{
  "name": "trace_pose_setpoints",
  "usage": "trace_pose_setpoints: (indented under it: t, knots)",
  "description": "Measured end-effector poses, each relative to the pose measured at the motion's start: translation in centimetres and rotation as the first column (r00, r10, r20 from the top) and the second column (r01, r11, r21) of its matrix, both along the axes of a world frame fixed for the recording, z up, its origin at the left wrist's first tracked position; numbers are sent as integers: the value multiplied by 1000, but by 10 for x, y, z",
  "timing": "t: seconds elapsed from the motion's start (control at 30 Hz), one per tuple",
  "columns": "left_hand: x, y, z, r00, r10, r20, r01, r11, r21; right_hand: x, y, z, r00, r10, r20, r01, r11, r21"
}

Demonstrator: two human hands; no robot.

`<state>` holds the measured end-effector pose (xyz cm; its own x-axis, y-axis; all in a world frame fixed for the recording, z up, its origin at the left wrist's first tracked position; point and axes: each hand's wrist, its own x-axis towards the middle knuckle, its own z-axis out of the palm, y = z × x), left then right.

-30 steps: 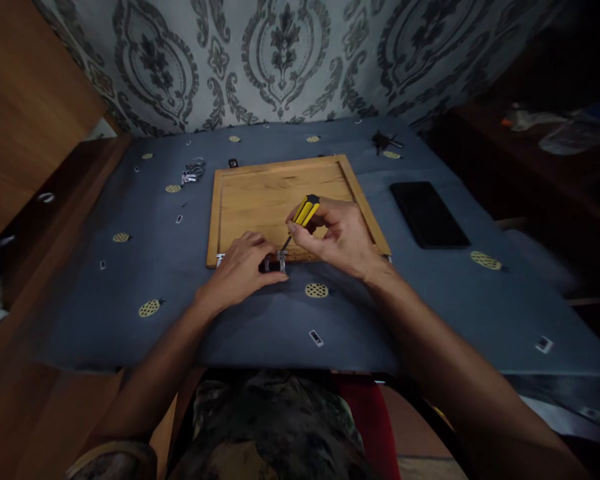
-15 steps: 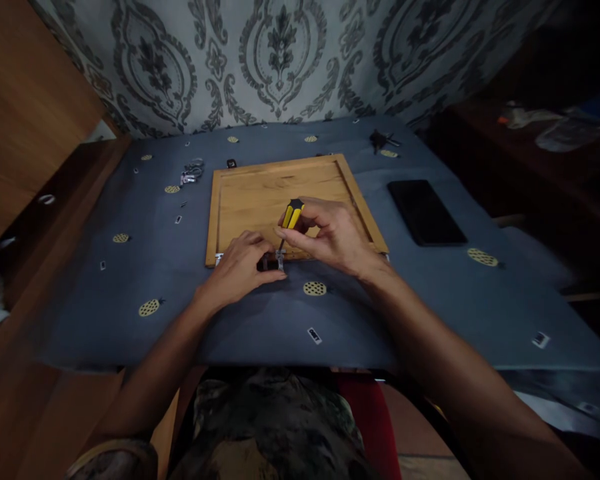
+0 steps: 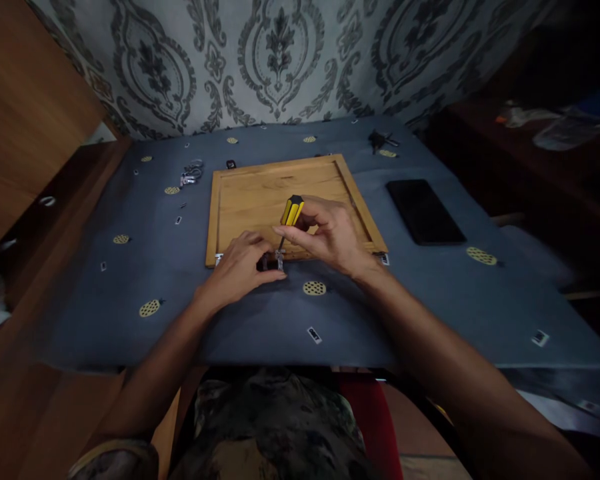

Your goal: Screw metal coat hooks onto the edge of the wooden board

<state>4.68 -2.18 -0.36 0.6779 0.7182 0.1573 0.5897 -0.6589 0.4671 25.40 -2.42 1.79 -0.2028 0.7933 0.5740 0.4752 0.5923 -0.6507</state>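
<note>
A wooden panel point(image 3: 260, 190) with a raised frame lies flat on the cloth-covered table. My right hand point(image 3: 333, 233) grips a screwdriver point(image 3: 293, 211) by its yellow and black handle, tilted slightly, its shaft pointing down at the panel's near edge. There the tip meets a small silver metal fitting point(image 3: 280, 260); the exact contact is hidden. Thumb and fingers of my left hand point(image 3: 240, 265) pinch this fitting from the left against the panel edge. Another piece of silver hardware point(image 3: 219, 258) shows at the panel's near left corner.
Loose metal fittings point(image 3: 191, 175) lie on the table left of the panel. A black phone-like slab point(image 3: 425, 212) rests to the right, with a dark tool-like object point(image 3: 381, 141) behind it. A small black item point(image 3: 231, 164) sits beyond the panel. Patterned curtain point(image 3: 280, 60) hangs behind.
The screwdriver's handle has turned slightly in my right hand, which has shifted a little to the left. My left hand keeps its place on the fitting.
</note>
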Motion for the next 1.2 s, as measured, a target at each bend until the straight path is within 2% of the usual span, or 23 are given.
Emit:
trace_pose_setpoints:
  t: [0.4, 0.93, 1.1, 1.2]
  knots:
    - [0, 0, 0, 1000, 4, 0, -4, 1000, 10, -9, -6, -2, 987, -157, -35, 158, 987, 25]
    - [2, -1, 6, 1000, 15, -9, -16, 999, -32, -14, -10, -4, 981, -176, -87, 179, 983, 31]
    - [3, -2, 7, 999, 20, -30, -20, 1000, -14, -14, -14, 3, 948, -246, -204, 274, 953, 127]
    - [3, -2, 7, 1000, 12, -24, -13, 1000, -3, -13, -12, 3, 944, -263, -201, 286, 953, 96]
